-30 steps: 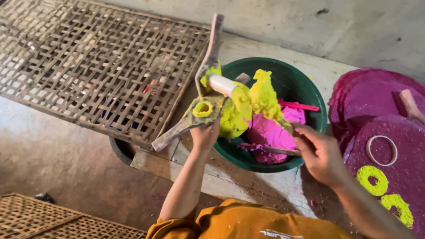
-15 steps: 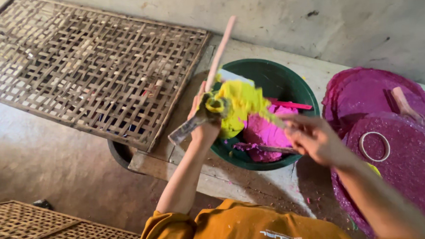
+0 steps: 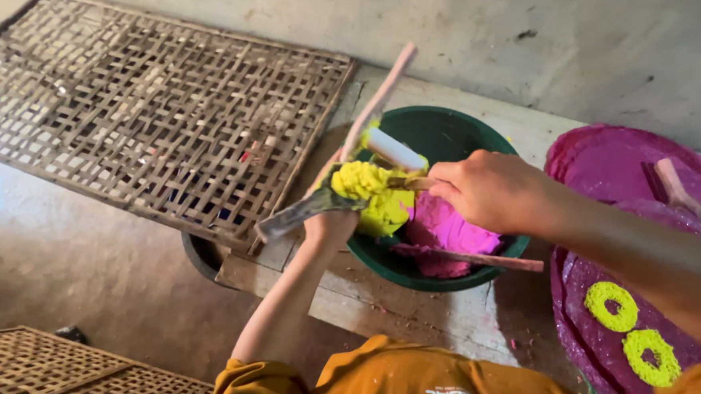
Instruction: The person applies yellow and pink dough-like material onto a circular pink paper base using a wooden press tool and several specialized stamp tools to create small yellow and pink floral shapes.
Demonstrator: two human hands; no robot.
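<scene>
Moved in since the earlier frame: right hand (image 3: 490,190), now closed on a thin stick (image 3: 410,183) and pressed right against the yellow dough (image 3: 374,194), where before it hovered near the pink dough (image 3: 448,230). Left hand (image 3: 328,222) clamped from below on a flat metal scraper (image 3: 295,213), blade loaded with the yellow lump, held over the near-left rim of the green basin (image 3: 443,132). Better done with the blade kept level over the basin so crumbs fall back in, and the stick drawn firmly along the metal, not jabbed, to peel the sticky mass off whole. Pink stick (image 3: 381,98) leaning out of the basin toward the far side; another stick (image 3: 490,259) lying across the near rim. To the right, magenta-stained round trays (image 3: 604,160) with two yellow dough rings (image 3: 629,326) on the near one. To the left, woven bamboo rack (image 3: 146,120) resting on the concrete ledge (image 3: 420,313). No packages, labels or signs to be seen on ledge or wall; only small pale lettering on the orange shirt (image 3: 392,379), near edge.
</scene>
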